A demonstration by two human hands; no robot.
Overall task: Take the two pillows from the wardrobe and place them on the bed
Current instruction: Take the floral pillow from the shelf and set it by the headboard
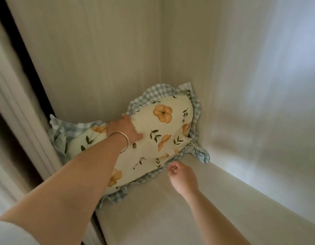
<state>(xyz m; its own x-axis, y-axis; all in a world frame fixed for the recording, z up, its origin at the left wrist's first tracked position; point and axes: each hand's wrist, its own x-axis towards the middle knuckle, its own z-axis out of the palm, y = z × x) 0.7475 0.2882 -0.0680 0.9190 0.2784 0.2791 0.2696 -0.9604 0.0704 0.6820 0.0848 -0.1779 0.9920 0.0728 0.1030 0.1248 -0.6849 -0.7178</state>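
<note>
A cream pillow (160,128) with orange flowers and a blue-checked frill lies in the back left corner of the wardrobe compartment. A second pillow (77,138) of the same pattern shows under and left of it, mostly hidden by my forearm. My left hand (124,129), with a silver bangle on the wrist, grips the upper pillow at its far left edge. My right hand (182,175) sits at the pillow's near frill, fingers curled at the fabric edge; whether it pinches the frill is unclear.
The wardrobe's pale back panel (100,59) and right side wall (259,85) close in the corner. The compartment floor (153,214) runs toward me. The white door frame (20,112) stands at the left.
</note>
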